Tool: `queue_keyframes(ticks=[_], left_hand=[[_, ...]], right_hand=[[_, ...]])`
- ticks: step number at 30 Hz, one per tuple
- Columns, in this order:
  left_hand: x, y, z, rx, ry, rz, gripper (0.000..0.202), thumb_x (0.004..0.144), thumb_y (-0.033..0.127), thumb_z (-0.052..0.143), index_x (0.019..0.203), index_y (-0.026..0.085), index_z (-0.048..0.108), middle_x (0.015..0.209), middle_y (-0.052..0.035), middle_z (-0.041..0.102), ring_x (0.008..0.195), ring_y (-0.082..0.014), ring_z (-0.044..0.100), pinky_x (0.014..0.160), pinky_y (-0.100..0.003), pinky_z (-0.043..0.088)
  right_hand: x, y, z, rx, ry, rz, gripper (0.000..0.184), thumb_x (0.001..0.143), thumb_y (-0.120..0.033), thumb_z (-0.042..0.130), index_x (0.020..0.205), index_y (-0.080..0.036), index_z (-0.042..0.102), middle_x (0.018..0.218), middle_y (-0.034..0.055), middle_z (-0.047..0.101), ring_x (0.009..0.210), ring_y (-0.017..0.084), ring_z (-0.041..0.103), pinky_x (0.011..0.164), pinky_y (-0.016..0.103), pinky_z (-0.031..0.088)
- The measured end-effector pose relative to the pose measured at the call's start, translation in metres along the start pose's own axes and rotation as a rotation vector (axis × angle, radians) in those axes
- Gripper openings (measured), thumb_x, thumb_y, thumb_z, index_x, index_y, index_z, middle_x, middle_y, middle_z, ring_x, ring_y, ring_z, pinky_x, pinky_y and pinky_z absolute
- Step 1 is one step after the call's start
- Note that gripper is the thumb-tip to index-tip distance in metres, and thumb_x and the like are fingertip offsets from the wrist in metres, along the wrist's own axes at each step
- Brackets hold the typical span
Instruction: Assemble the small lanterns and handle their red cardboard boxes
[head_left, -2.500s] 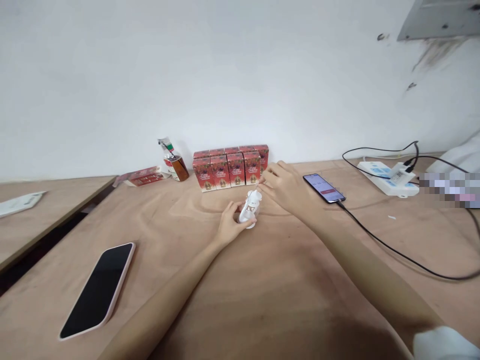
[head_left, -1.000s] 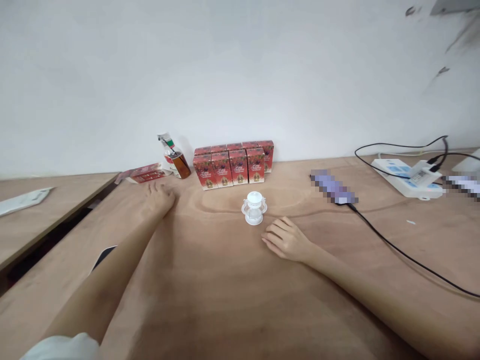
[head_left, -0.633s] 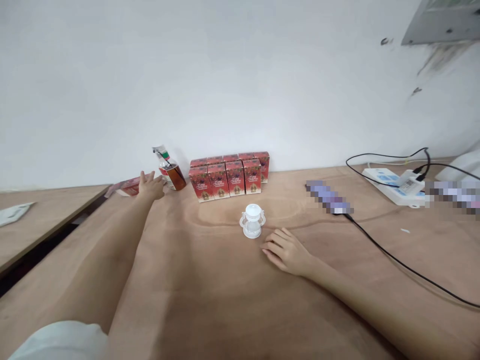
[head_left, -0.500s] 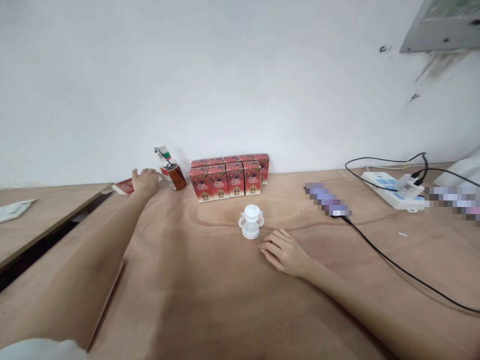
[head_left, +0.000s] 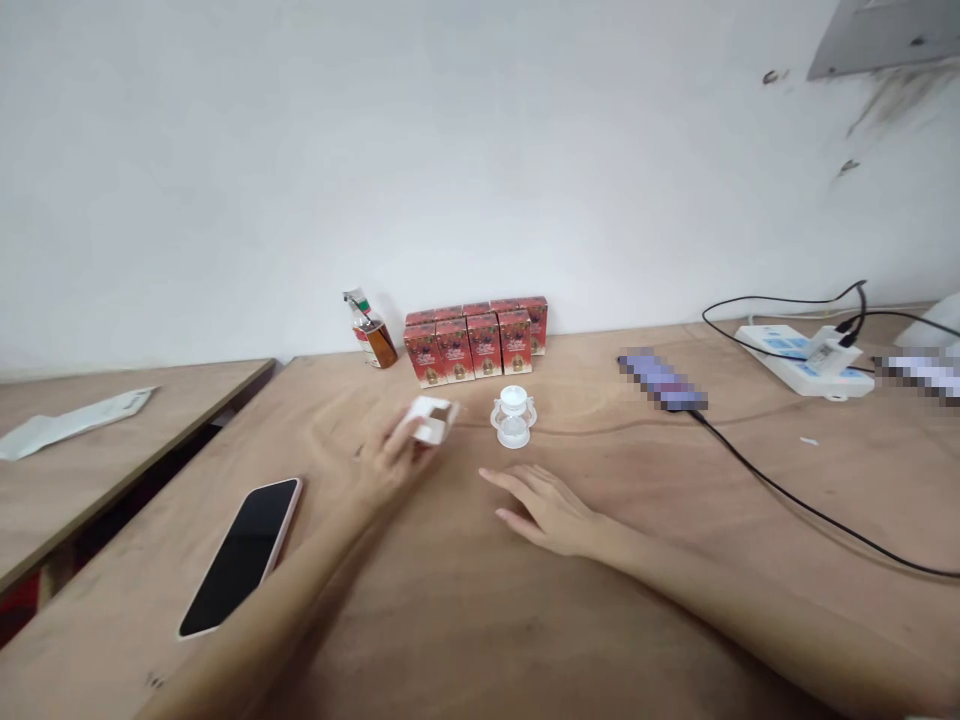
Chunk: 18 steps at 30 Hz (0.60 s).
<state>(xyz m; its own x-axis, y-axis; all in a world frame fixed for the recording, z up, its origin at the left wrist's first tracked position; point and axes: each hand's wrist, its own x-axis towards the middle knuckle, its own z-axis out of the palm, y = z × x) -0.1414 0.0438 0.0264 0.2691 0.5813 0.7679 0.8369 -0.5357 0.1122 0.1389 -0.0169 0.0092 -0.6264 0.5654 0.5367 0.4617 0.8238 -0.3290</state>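
Observation:
My left hand (head_left: 390,455) is closed around a small cardboard box (head_left: 433,420), held just above the table left of centre. The box's white inner side and a dark opening face up; motion blurs it slightly. Just right of it a small white lantern (head_left: 514,418) stands upright on the table. My right hand (head_left: 546,508) is in front of the lantern, apart from it, fingers stretched out and holding nothing. Behind, several red printed boxes (head_left: 469,348) stand packed in two rows against the wall.
A bottle of brown liquid (head_left: 375,338) stands left of the red boxes. A black-screened phone (head_left: 244,555) lies beside my left forearm. To the right are another phone (head_left: 664,380) on a black cable and a white power strip (head_left: 799,362). A white packet (head_left: 75,420) lies on the left table.
My left hand has come back from beside the bottle toward the lantern, bringing the small box with it. My right hand has shifted slightly left, its fingers straighter. The view has turned a little left.

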Motion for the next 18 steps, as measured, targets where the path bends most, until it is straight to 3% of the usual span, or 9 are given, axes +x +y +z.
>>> queue_keyframes(ticks=[3, 6, 13, 18], left_hand=[[-0.009, 0.033, 0.027, 0.012, 0.191, 0.348, 0.036, 0.073, 0.021, 0.069, 0.105, 0.023, 0.052, 0.099, -0.0053, 0.059, 0.1, -0.0233, 0.06, 0.086, -0.04, 0.051], [-0.006, 0.055, 0.036, 0.063, 0.303, 0.446, 0.042, 0.071, 0.012, 0.069, 0.108, 0.019, 0.05, 0.104, -0.0082, 0.055, 0.102, -0.0228, 0.059, 0.09, -0.04, 0.05], [-0.012, 0.078, 0.031, 0.086, 0.282, 0.438, 0.027, 0.069, 0.001, 0.063, 0.09, 0.014, 0.051, 0.1, -0.0091, 0.053, 0.105, -0.0229, 0.058, 0.096, -0.045, 0.04], [-0.014, 0.078, 0.032, -0.032, 0.196, 0.45, 0.028, 0.071, -0.001, 0.059, 0.091, 0.017, 0.051, 0.104, -0.0084, 0.06, 0.106, -0.0202, 0.058, 0.1, -0.045, 0.033]], right_hand=[[0.004, -0.008, 0.005, 0.191, -0.014, 0.136, 0.065, 0.089, -0.03, 0.046, 0.144, -0.024, 0.012, 0.123, 0.012, 0.052, 0.101, 0.02, 0.057, 0.087, 0.039, 0.05], [0.005, -0.005, 0.01, 0.321, 0.054, 0.208, 0.067, 0.09, -0.03, 0.045, 0.144, -0.026, 0.007, 0.134, 0.0142, 0.042, 0.098, 0.018, 0.058, 0.086, 0.038, 0.052], [0.001, -0.008, 0.009, 0.425, 0.11, 0.196, 0.047, 0.089, -0.027, 0.046, 0.135, -0.026, 0.033, 0.13, 0.0125, 0.042, 0.101, 0.018, 0.056, 0.086, 0.036, 0.053], [0.004, -0.008, 0.015, 0.648, 0.222, 0.423, 0.023, 0.091, -0.028, 0.041, 0.107, -0.022, 0.057, 0.112, 0.0093, 0.055, 0.093, 0.016, 0.06, 0.075, 0.03, 0.056]])
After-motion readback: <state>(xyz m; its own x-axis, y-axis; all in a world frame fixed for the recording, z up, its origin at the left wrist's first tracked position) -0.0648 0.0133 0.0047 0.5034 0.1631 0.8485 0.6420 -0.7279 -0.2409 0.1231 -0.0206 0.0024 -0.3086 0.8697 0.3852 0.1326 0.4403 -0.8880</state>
